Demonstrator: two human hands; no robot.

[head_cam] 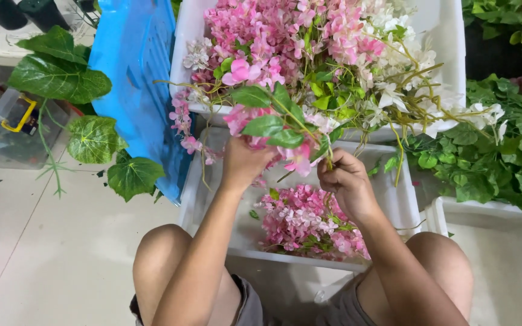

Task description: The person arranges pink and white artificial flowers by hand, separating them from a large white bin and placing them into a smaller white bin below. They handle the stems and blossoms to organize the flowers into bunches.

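- The right hand (347, 181) is clenched; its fingers (332, 172) grasp a thin green stem (328, 151) of an artificial flower sprig (285, 130), which rises between the two hands.
- The left hand (244, 162) is curled around the pink blossoms (297, 158) at the lower end of the same sprig; its fingers are hidden behind the hand and the petals, so the exact grip cannot be told.
- The sprig carries green leaves (265, 125) and pink flowers and is held in the air, above the near white tray (403, 202) and just in front of the far white tray (448, 54).
- In the near tray, below the hands, lies a heap of pink flower clusters (309, 220).
- The far tray is piled with pink and white blossoms (309, 42) on tangled stems.
- A blue plastic crate (137, 78) leans beside the trays on the left, with a vine of large green leaves (61, 78) next to it.
- Dense green foliage (496, 157) fills the right side.
- The person's bare knees (164, 247) frame the near tray on a pale tiled floor (49, 253).
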